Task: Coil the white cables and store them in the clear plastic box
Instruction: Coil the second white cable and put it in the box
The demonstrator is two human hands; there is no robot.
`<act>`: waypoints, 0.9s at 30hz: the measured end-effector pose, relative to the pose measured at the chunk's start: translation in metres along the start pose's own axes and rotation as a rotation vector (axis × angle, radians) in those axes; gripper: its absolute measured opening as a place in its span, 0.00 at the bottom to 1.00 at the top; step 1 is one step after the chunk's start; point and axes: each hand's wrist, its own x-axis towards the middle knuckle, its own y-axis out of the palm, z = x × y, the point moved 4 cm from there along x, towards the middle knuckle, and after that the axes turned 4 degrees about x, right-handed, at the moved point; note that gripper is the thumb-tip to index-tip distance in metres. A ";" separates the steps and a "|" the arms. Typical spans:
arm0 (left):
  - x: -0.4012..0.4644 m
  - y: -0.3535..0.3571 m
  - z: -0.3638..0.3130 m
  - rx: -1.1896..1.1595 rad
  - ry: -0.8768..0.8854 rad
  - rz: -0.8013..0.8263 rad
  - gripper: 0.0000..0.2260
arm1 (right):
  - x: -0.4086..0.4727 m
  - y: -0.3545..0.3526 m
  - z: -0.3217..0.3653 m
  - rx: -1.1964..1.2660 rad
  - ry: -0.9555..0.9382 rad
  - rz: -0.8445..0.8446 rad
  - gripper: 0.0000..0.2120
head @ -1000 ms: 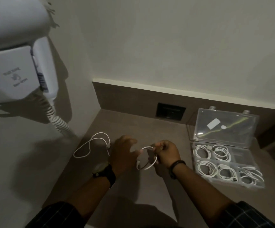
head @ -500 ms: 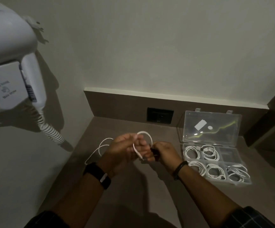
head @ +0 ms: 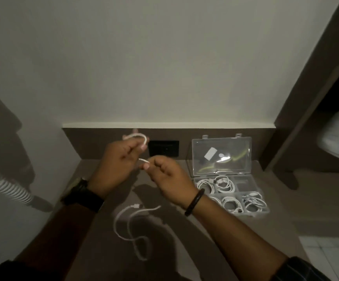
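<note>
Both hands are raised above the brown counter with one white cable strung between them; the left hand is closed around it, fingers curled, and a loop of the cable arches out above its fingertips, in front of the dark wall socket; a short stretch of the same cable runs down and to the right from that grasp to the right hand, which pinches it between thumb and forefinger, the other fingers folded in; the two grips sit close together, almost touching; below them, down on the counter and well apart from either hand, the rest of the cable lies in loose curves, a plug end showing near its top, though motion blur hides how it joins the held part; to the right of the right hand stands the clear plastic box, its lid propped open and leaning back against the wall strip; several coiled cables already lie in its compartments, with one small compartment at the back right looking bare; a black watch sits on the left wrist and a dark band on the right wrist; at the far left edge a striped spiral cord hangs against the wall.
</note>
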 end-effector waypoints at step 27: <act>-0.013 0.003 -0.013 -0.459 -0.226 0.421 0.11 | 0.033 -0.075 0.079 -0.531 -0.268 -0.012 0.05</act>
